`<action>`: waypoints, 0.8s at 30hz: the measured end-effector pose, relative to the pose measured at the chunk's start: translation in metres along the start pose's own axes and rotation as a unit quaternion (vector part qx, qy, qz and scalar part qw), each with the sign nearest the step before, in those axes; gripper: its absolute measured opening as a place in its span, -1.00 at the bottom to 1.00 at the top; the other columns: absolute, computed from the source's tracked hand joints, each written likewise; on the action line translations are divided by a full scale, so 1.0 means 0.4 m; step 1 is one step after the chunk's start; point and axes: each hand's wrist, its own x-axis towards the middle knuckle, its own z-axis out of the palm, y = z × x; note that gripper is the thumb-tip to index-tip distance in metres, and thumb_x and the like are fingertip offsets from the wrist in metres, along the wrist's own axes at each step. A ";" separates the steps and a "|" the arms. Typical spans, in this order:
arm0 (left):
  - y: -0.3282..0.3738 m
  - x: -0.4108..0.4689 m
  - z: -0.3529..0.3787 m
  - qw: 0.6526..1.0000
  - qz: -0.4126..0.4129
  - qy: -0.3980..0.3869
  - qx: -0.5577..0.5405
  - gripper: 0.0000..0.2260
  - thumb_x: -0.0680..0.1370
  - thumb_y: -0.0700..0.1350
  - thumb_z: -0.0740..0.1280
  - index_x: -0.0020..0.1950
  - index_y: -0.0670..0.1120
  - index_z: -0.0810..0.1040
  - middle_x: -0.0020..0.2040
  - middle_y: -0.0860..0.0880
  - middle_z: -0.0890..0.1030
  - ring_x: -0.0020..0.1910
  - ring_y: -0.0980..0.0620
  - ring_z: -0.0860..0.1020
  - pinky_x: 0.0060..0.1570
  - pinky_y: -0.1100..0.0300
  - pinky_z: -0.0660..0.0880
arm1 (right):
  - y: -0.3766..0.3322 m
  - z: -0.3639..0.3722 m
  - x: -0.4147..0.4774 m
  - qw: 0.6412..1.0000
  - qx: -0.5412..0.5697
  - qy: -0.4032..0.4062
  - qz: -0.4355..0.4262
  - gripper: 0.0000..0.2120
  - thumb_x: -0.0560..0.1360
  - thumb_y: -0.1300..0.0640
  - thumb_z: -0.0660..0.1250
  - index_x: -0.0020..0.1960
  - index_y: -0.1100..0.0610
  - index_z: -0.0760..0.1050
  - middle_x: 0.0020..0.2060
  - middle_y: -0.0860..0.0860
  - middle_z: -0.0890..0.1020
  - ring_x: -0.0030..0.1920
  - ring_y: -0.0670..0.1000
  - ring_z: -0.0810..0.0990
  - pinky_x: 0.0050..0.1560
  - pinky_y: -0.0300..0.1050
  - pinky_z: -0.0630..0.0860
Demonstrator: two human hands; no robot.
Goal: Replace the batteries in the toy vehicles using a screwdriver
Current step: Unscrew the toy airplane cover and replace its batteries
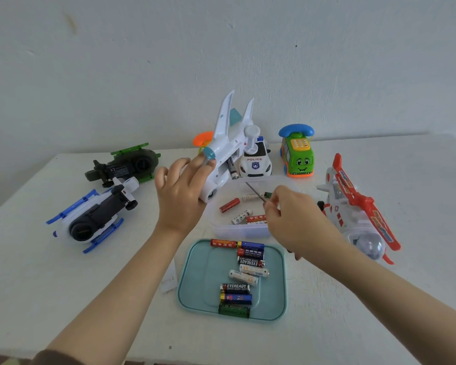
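Note:
My left hand (181,196) holds a white toy airplane (228,143) tilted nose-down, its belly turned toward me. A dark battery (232,168) sticks out of its open compartment. My right hand (290,214) pinches a thin screwdriver (256,192), whose shaft points up-left toward the plane over a clear plastic box (241,229). Several loose batteries lie in that box. A teal lid (192,283) in front of me carries several more batteries (244,276).
A green helicopter (124,164) and a blue-and-white helicopter (95,217) lie overturned at the left. A police car (254,163) and a green phone car (298,151) stand at the back. At the right lies an orange-and-white helicopter (353,204). A white cover piece (169,279) lies beside the lid.

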 end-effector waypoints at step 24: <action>-0.013 0.040 -0.029 0.976 -0.117 -0.006 -0.184 -0.57 0.43 0.09 0.40 0.22 -0.07 0.45 0.13 -0.13 0.63 0.10 -0.04 0.48 0.09 0.18 0.21 | -0.026 -0.065 0.057 0.980 0.032 0.171 -0.093 -0.88 0.61 0.13 0.15 0.05 0.11 0.44 -0.34 -0.01 0.52 -0.33 0.03 0.50 -0.26 0.00 0.49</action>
